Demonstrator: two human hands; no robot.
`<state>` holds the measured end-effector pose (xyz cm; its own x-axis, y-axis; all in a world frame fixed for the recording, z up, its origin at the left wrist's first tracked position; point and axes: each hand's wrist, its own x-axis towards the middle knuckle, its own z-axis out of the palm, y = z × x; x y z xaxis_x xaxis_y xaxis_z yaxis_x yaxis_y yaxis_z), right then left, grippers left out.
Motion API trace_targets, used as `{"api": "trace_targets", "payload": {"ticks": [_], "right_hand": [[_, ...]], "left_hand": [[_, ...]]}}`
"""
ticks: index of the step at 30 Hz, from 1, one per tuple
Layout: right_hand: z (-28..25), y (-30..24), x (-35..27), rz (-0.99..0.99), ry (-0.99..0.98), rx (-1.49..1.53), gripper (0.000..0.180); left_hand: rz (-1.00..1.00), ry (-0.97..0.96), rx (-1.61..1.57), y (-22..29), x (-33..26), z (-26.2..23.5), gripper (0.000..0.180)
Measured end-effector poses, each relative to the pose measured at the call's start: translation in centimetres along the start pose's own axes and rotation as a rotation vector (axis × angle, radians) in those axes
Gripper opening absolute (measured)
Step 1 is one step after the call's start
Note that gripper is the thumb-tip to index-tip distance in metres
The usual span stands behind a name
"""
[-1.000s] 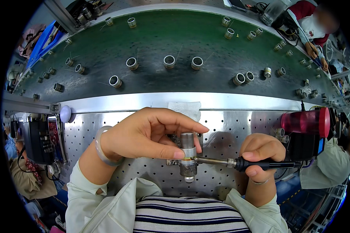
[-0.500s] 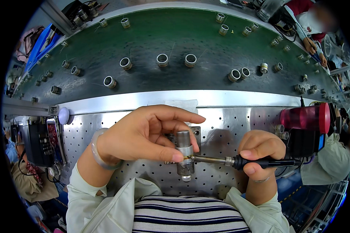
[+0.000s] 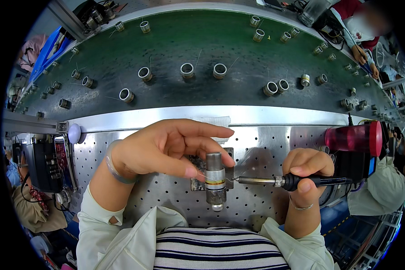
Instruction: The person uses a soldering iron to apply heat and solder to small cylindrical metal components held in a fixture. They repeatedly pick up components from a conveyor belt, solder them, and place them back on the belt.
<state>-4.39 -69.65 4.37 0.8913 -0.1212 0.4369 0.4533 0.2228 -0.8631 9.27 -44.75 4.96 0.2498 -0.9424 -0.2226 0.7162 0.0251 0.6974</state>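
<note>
A metal post [image 3: 213, 159] with a rounded end rises from a dark block [image 3: 198, 183]. Round its middle sits a metal ring [image 3: 215, 175] with a yellowish band and fine wire ends sticking out. My left hand [image 3: 162, 150] curves round the far side of the post, thumb on its left and fingers spread. A small gap shows between the thumb and the ring; whether a fingertip touches the post I cannot tell. Gripped in my right hand [image 3: 308, 168] is a soldering iron [image 3: 258, 181], its tip pointing left, just right of the ring and apart from it.
Beyond the perforated metal bench [image 3: 162, 198] runs a green belt [image 3: 175, 40] carrying many metal rings with wires. A white cloth [image 3: 218, 121] lies by its rail. A red transparent container [image 3: 353, 137] stands right, a black device [image 3: 42, 166] left. A co-worker's hand [image 3: 359, 55] is at far right.
The soldering iron has drawn back to the right, off the ring. My left thumb has moved left and up, away from the ring, uncovering its yellowish band.
</note>
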Motion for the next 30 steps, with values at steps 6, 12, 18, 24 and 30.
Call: {"api": "trace_targets", "payload": {"ticks": [6, 12, 18, 24, 30], "right_hand": [[0.3, -0.3, 0.0, 0.034, -0.069, 0.017, 0.020], [0.0, -0.4, 0.4, 0.013, -0.129, -0.092, 0.020], [-0.1, -0.2, 0.1, 0.014, -0.030, -0.056, 0.018], [-0.1, -0.4, 0.2, 0.018, -0.060, -0.051, 0.021], [-0.5, -0.5, 0.3, 0.034, -0.109, -0.101, 0.022]], "left_hand": [[0.006, 0.045, 0.043, -0.7, 0.3, 0.6, 0.081], [0.012, 0.071, 0.076, -0.7, 0.5, 0.9, 0.082], [0.011, 0.032, -0.016, -0.6, 0.5, 1.3, 0.081], [0.032, 0.034, 0.035, -1.1, 0.8, 1.3, 0.077], [0.018, 0.072, 0.040, -1.0, 0.9, 1.6, 0.077]]}}
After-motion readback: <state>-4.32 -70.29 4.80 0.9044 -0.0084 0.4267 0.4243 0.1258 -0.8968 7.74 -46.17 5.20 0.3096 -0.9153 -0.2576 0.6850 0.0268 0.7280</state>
